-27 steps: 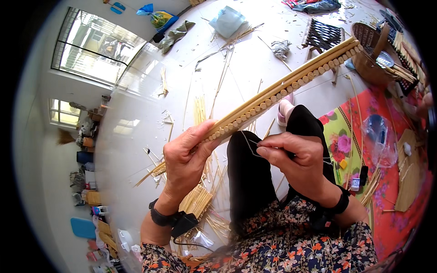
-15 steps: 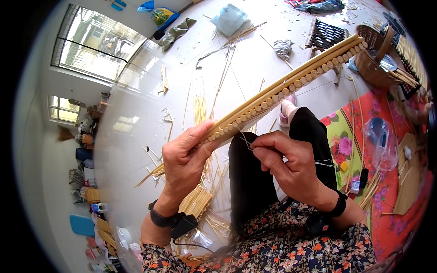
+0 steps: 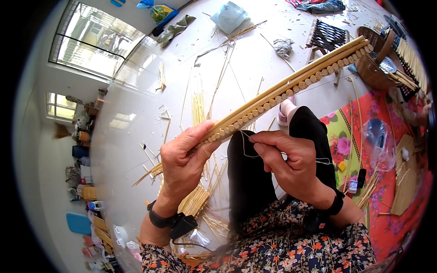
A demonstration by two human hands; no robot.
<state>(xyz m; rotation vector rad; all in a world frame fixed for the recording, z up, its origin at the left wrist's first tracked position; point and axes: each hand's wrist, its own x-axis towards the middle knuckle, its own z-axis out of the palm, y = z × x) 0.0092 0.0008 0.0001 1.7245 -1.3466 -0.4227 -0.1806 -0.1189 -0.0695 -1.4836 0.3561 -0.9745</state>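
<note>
A long, narrow panel of straw-coloured sticks (image 3: 291, 84), their round cut ends lined up along its near edge, slants from lower left to upper right. My left hand (image 3: 184, 152) is closed round its lower end, thumb on one side and fingers on the other. A thin white thread (image 3: 248, 155) runs from the panel's edge, near my left thumb, in a loose loop to my right hand (image 3: 289, 157). That hand pinches the thread between thumb and forefinger, just below the panel. More thread trails out at its right. Any needle in the pinch is too small to make out.
Below my left forearm lies a bundle of cut sticks (image 3: 195, 200). Loose sticks (image 3: 198, 109) litter the pale floor. To the right, a red flowered cloth (image 3: 387, 200) holds a plastic bag (image 3: 380, 145) and a board. A wicker basket (image 3: 375, 68) and a low stool (image 3: 327, 34) stand beyond.
My right thumb and forefinger have come slightly closer to the panel's edge, and the thread now sags in a wider loop. The panel's far end has shifted a little right and down.
</note>
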